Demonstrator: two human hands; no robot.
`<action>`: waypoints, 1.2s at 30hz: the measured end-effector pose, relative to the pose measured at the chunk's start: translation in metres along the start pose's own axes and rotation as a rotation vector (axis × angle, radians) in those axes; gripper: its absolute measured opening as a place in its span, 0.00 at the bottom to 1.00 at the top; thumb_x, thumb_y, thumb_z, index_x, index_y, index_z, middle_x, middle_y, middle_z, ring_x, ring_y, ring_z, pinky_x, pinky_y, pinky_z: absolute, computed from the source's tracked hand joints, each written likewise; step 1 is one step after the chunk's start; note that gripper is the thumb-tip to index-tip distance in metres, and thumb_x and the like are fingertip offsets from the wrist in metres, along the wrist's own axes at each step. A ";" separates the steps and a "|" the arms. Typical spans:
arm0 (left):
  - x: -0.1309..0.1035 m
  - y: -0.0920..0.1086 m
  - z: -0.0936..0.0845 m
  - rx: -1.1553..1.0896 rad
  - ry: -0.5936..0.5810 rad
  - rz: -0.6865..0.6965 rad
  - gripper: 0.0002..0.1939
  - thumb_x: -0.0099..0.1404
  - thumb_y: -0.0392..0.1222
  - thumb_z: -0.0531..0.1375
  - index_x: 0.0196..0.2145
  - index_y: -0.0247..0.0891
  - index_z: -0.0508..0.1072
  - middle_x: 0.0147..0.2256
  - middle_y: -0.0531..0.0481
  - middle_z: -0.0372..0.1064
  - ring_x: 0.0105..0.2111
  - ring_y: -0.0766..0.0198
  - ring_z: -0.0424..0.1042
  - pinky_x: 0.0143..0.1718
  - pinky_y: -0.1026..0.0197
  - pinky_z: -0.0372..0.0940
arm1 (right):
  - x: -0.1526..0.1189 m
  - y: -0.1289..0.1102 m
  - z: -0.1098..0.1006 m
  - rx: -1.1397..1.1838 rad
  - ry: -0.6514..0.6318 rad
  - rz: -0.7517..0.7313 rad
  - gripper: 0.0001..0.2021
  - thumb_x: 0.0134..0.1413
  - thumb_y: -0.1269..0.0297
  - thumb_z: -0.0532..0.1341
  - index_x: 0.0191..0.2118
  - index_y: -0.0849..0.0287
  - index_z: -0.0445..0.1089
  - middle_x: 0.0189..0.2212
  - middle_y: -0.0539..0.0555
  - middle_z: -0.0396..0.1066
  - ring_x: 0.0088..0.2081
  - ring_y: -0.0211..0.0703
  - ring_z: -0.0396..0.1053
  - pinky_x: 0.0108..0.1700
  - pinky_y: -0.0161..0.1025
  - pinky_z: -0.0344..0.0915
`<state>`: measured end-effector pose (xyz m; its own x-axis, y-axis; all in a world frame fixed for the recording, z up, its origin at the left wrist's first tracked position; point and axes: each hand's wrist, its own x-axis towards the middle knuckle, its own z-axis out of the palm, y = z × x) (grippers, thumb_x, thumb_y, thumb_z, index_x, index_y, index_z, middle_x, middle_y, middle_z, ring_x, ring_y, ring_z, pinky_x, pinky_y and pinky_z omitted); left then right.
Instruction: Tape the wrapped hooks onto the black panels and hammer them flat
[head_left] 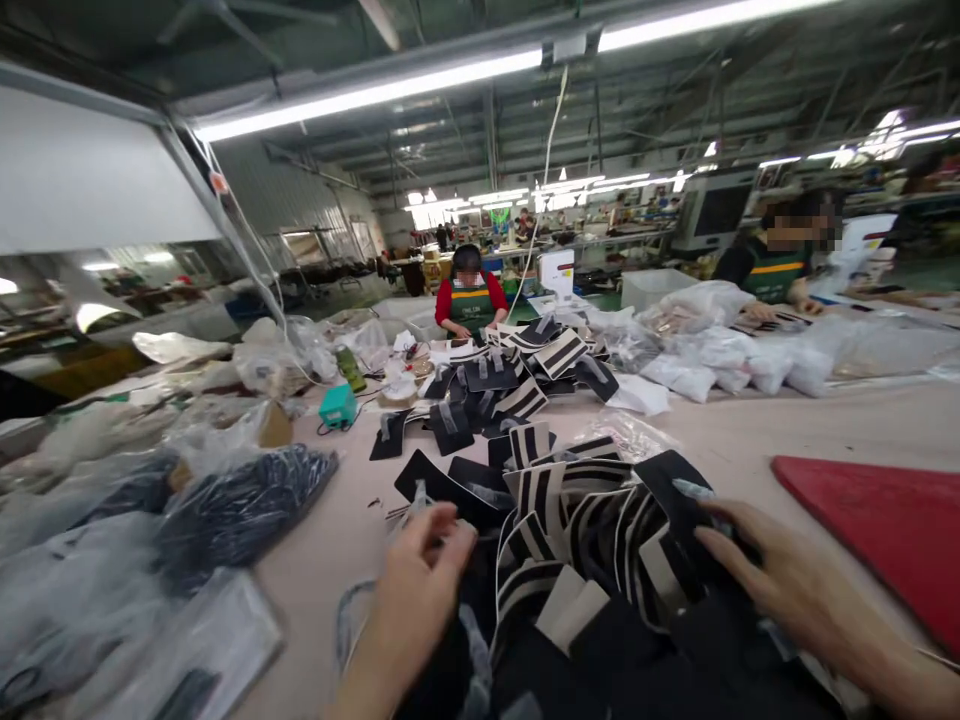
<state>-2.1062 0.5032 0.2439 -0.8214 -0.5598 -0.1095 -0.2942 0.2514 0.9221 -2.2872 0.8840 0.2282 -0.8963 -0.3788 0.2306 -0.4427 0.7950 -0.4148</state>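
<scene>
In front of me lies a heap of black panels with cream-and-black striped pieces (540, 490); several carry small clear plastic strips. My left hand (420, 580) is at the heap's left side, fingers curled and thumb close to them. A clear strip shows just behind its fingertips; what the fingers hold, if anything, is hidden. On the right, my right hand (787, 570) grips the edge of a black panel (671, 495), thumb in front and fingers partly behind it. A clear strip (691, 489) sits on that panel by the fingertips.
Beyond lies a second heap of similar pieces (487, 375), with a person (471, 300) behind it. Plastic-wrapped bundles (240, 510) crowd the left, near a teal box (337, 406). A red board (862, 520) lies right. White bags (720, 360) and another person (776, 270) are farther right.
</scene>
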 end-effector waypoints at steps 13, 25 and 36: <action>0.228 -0.139 0.026 0.481 -0.032 0.114 0.48 0.56 0.67 0.60 0.65 0.33 0.59 0.65 0.33 0.58 0.65 0.44 0.59 0.67 0.44 0.53 | 0.283 -0.121 0.235 0.130 -0.402 0.006 0.41 0.54 0.40 0.62 0.64 0.65 0.61 0.60 0.67 0.66 0.58 0.56 0.66 0.60 0.48 0.61; 0.224 -0.171 0.050 0.402 -0.244 0.052 0.49 0.51 0.65 0.66 0.64 0.35 0.64 0.59 0.35 0.67 0.60 0.43 0.66 0.64 0.47 0.58 | 0.208 -0.105 0.238 -0.279 -0.743 -0.390 0.11 0.47 0.65 0.63 0.36 0.62 0.78 0.32 0.62 0.77 0.37 0.53 0.76 0.32 0.38 0.62; 0.243 -0.164 0.051 0.344 -0.559 -0.057 0.37 0.38 0.46 0.74 0.49 0.38 0.76 0.43 0.45 0.79 0.45 0.47 0.76 0.49 0.52 0.71 | 0.135 -0.114 0.188 -0.273 -0.778 -0.591 0.08 0.55 0.70 0.58 0.32 0.63 0.76 0.33 0.61 0.77 0.35 0.49 0.74 0.35 0.38 0.63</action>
<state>-2.2823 0.3660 0.0469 -0.9027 -0.1082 -0.4165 -0.4079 0.5238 0.7479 -2.3624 0.6535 0.1406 -0.3468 -0.8726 -0.3440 -0.8869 0.4244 -0.1824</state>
